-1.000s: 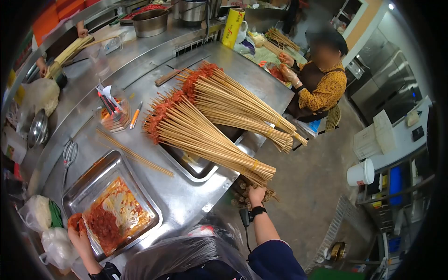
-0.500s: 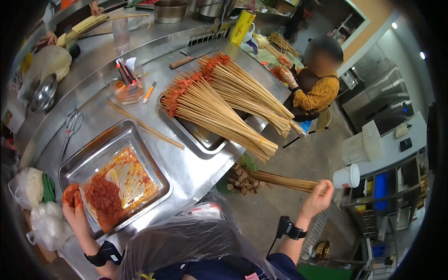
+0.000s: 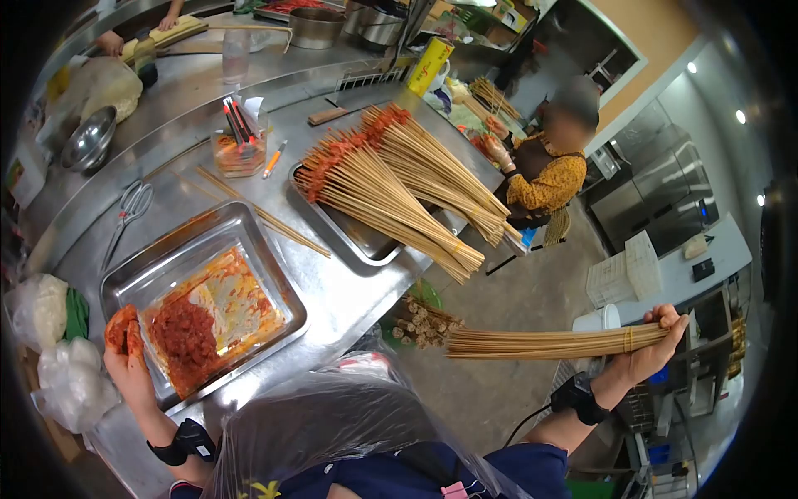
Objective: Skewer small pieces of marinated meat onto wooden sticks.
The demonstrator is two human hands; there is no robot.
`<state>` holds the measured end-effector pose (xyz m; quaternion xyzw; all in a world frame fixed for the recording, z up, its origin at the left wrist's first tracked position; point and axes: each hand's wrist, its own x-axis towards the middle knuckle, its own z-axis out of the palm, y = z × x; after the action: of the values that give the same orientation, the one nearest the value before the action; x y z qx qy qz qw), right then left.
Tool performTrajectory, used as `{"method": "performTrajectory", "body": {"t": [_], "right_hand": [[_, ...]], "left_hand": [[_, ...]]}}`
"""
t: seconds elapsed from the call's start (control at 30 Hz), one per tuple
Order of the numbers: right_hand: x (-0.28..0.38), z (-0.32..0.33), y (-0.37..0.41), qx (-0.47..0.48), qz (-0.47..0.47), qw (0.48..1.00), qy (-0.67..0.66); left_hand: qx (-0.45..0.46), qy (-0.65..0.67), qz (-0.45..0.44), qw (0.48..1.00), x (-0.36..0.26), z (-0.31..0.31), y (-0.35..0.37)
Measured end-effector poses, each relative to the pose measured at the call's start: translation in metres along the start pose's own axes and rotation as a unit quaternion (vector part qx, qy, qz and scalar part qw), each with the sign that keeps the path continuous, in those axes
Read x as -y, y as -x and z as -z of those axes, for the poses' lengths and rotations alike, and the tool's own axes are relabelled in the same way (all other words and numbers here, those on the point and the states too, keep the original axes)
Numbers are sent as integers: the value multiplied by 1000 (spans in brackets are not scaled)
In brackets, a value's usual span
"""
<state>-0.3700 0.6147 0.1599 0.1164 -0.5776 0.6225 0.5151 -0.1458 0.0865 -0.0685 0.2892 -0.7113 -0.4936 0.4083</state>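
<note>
My right hand (image 3: 651,348) is closed round one end of a bundle of bamboo skewers (image 3: 540,343), held level off to the right of the table. A yellow band circles the bundle near my fingers. At the left rim of a steel tray (image 3: 287,287) is my left hand (image 3: 126,345), its fingers smeared red and loosely bent apart, with nothing visible in them. Red seasoned meat pieces (image 3: 187,333) lie in that tray beside an oily smear. Behind it, loaded skewers (image 3: 391,195) with red meat at their tips rest in fanned bundles across a second tray (image 3: 366,255).
Scissors (image 3: 129,214), loose skewers (image 3: 262,214), a pen cup (image 3: 239,154) and an orange pen (image 3: 274,160) lie around the trays. More bundled skewers (image 3: 420,323) stand below the table edge. A co-worker (image 3: 544,166) sits at the far right; another person's hands (image 3: 170,21) show top left.
My right hand has drawn the skewer bundle out from beside the other bundles, moving it right and up. My left hand stays by the tray, nearly unmoved.
</note>
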Motion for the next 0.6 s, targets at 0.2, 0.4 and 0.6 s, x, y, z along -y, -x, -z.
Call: {"method": "performTrajectory", "body": {"t": [0.2, 0.4, 0.6], "right_hand": [[-13, -40, 17, 124, -87, 966, -211], [-22, -114, 46, 215, -103, 933, -271], [-30, -169, 73, 272, -85, 916, -283]], "left_hand": [[-12, -30, -14, 999, 0, 14, 0], [-32, -22, -12, 999, -11, 13, 3], [-36, -25, -19, 999, -12, 15, 5]]}}
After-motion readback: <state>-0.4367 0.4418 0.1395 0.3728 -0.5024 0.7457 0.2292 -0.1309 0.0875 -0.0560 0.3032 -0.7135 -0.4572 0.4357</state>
